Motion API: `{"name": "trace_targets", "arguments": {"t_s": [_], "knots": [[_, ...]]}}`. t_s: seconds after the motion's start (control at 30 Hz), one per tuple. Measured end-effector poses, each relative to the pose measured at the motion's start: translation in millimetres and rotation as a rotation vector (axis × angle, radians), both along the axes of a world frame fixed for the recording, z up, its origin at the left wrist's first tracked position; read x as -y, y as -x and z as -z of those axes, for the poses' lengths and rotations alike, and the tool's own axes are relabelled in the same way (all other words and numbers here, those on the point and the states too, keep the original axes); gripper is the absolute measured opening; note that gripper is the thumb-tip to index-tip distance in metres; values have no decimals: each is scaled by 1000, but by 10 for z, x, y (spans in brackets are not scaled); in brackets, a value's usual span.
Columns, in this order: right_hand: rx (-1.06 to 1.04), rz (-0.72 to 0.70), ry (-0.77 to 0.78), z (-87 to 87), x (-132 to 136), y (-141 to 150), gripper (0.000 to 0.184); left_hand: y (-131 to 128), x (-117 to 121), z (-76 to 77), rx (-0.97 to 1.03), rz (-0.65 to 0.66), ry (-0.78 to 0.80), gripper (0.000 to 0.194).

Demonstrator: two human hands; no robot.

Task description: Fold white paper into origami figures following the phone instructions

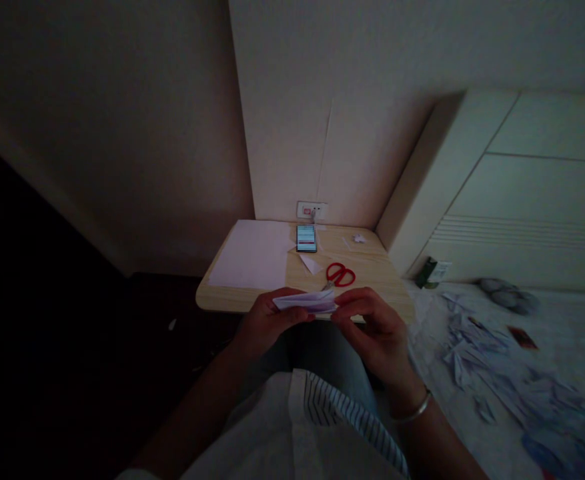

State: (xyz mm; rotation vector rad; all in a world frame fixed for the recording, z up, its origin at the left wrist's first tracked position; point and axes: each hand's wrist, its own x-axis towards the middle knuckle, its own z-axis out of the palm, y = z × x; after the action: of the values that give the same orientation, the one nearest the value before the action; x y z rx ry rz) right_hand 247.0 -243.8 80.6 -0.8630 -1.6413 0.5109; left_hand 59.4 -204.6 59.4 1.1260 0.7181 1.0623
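A folded piece of white paper (306,302), in several layers, is held level above the front edge of the small wooden table. My left hand (271,322) grips its left part, thumb on the near side and fingers behind. At the paper's right end, my right hand (372,325) pinches the edge between thumb and fingers. Just beyond the paper lie scissors (341,275) with red handles, their blades partly hidden behind it. A small white paper triangle (311,265) rests on the table to the left of the scissors.
On the wooden table (372,267) lie white sheets (252,253) at left, a lit phone (307,239) and a crumpled scrap (359,238). A wall socket (312,210) holds a plug. To the right, folded papers (465,353) and a grey item (507,295) lie on a bed.
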Motion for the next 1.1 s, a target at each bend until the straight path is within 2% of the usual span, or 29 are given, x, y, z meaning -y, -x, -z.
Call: {"name": "trace_targets", "arguments": {"t_s": [0.13,0.23,0.4,0.53,0.6,0.73,0.87,0.97,1.1], "knots": [[-16,-8,-31,4,2,2,20,31,3,-36,-60,5,-95,27],[-3,-24,-51,-5,1,2,23,47,8,-67,-35,45,-103,27],[44,-29,-41,-37,-11,6,16,1,33,-130,-78,87,-92,42],[63,13,64,-16,-52,12,4,-100,65,-152,-165,-60,4,26],[49,-8,132,9,-79,7,4,-129,73,-147,-160,-92,54,26],[18,-83,291,46,-129,-16,10,-113,73,-141,-112,-6,154,36],[12,-90,400,67,-174,-21,15,-86,59,-150,-74,20,222,33],[-2,-96,416,95,-206,-13,15,-86,44,-147,-40,9,237,29],[34,-139,363,101,-235,-18,10,-67,32,-163,-18,12,249,30]]}}
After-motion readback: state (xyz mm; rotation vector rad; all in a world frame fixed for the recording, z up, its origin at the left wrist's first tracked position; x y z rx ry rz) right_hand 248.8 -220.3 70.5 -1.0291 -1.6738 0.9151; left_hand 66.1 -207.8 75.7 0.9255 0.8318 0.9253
